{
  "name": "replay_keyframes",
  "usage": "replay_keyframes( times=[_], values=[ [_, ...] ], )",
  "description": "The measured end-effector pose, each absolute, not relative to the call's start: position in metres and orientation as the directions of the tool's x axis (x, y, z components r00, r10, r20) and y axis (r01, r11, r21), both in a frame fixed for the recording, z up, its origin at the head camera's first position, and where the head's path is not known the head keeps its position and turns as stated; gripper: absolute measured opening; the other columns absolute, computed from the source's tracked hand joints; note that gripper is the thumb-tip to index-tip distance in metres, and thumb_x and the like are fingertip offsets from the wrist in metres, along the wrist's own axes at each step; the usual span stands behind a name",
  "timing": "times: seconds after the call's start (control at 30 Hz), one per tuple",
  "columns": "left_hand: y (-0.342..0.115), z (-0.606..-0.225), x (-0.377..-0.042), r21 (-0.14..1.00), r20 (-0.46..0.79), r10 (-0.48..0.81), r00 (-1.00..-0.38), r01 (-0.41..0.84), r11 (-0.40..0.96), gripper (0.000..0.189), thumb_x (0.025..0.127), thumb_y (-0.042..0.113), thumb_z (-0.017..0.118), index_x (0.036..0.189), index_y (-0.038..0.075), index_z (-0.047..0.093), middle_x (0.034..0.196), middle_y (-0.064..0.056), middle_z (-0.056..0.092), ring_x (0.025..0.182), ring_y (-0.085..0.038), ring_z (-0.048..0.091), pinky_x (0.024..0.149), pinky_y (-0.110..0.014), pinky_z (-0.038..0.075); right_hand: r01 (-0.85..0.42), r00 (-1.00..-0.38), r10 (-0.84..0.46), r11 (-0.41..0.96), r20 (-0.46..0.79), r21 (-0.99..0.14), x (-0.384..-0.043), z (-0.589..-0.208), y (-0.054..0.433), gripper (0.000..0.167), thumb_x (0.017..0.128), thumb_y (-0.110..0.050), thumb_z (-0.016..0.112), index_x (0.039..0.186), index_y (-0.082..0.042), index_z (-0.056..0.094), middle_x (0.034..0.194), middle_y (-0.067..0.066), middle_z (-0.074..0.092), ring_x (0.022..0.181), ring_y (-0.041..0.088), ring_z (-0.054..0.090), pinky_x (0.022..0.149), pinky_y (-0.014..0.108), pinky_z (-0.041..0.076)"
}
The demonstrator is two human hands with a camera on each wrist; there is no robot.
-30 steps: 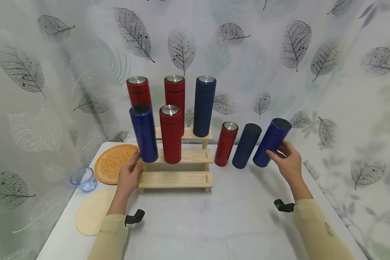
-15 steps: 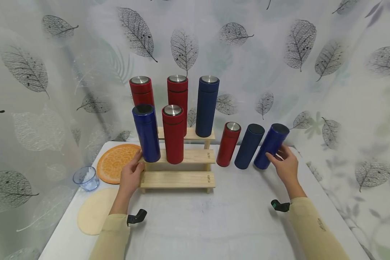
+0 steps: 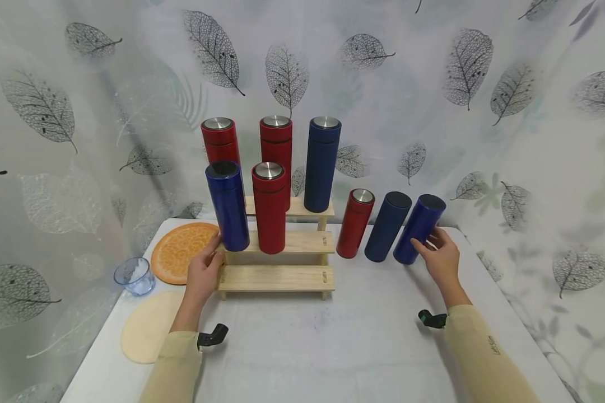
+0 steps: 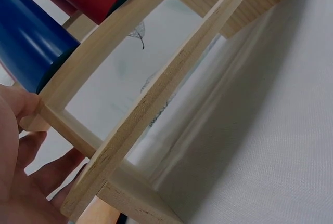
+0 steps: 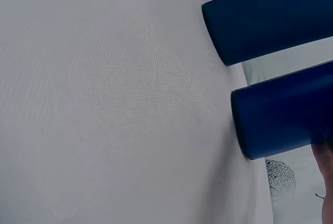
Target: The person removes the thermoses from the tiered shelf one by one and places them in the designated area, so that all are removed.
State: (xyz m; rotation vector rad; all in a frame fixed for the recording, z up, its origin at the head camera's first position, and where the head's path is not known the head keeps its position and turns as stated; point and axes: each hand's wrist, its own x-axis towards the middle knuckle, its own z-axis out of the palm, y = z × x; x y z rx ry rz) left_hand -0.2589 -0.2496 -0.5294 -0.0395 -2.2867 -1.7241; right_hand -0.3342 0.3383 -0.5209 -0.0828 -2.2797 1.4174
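Observation:
My right hand (image 3: 441,262) grips a glossy blue thermos (image 3: 416,230) low on its right side, in the head view at the right end of a row. In the right wrist view this thermos (image 5: 283,112) has its base at the white cloth. A dark blue thermos (image 3: 387,228) and a red thermos (image 3: 354,225) stand to its left. My left hand (image 3: 204,273) holds the left end of a stepped wooden stand (image 3: 277,279); in the left wrist view the thumb and fingers lie around its side frame (image 4: 73,133). Glossy blue (image 3: 229,210) and red (image 3: 269,215) thermoses stand on the middle step.
On the top step are two red thermoses (image 3: 276,140), partly hidden, and a dark blue one (image 3: 321,168). An orange round mat (image 3: 176,252), a blue glass (image 3: 137,280) and a cream round mat (image 3: 146,330) lie left. A leaf-print curtain (image 3: 373,101) hangs behind the table.
The right hand's blue thermos has come down and a little left, towards the dark blue one. The left hand keeps its hold on the stand. The whole head view has shifted slightly.

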Motion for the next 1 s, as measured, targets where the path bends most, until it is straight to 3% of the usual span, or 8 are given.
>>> replay_keyframes(
  times=[0.33,0.57,0.87,1.0],
  values=[
    [-0.251,-0.53,-0.261,0.937,0.234,-0.145,-0.961,0.183,0.299,0.048,0.115,0.018,0.054,0.162,0.01,0.05,0.172,0.006,0.037,0.155,-0.027,0.04,0.104,-0.008,0.042,-0.168,-0.911,0.253,0.493,0.325,-0.854,-0.334,-0.522,0.344,0.07,0.098,-0.026,0.084,0.154,0.001,0.054,0.15,0.025,0.06,0.138,0.044,0.06,0.114,0.047,0.049],
    [-0.249,-0.531,-0.26,0.943,0.222,-0.145,-0.964,0.174,0.284,0.047,0.116,0.017,0.053,0.162,0.009,0.05,0.173,0.005,0.036,0.157,-0.023,0.036,0.111,-0.014,0.042,-0.158,-0.911,0.266,0.48,0.315,-0.863,-0.327,-0.527,0.347,0.073,0.099,-0.024,0.083,0.16,-0.004,0.05,0.153,0.022,0.059,0.139,0.041,0.059,0.116,0.049,0.047],
    [-0.25,-0.531,-0.26,0.938,0.222,-0.156,-0.963,0.167,0.304,0.047,0.116,0.018,0.053,0.163,0.012,0.05,0.174,0.003,0.036,0.156,-0.027,0.04,0.106,-0.01,0.042,-0.275,-0.807,0.35,0.491,0.476,-0.827,-0.307,-0.519,0.335,0.058,0.095,-0.003,0.082,0.149,0.0,0.061,0.138,0.022,0.069,0.128,0.038,0.065,0.111,0.037,0.052],
    [-0.25,-0.531,-0.26,0.94,0.218,-0.153,-0.964,0.165,0.3,0.047,0.116,0.018,0.053,0.163,0.013,0.05,0.174,0.003,0.036,0.157,-0.026,0.038,0.109,-0.013,0.042,-0.362,-0.752,0.334,0.512,0.568,-0.779,-0.291,-0.498,0.316,0.053,0.091,0.007,0.082,0.141,0.01,0.063,0.131,0.028,0.07,0.121,0.038,0.067,0.108,0.038,0.054]
  ],
)
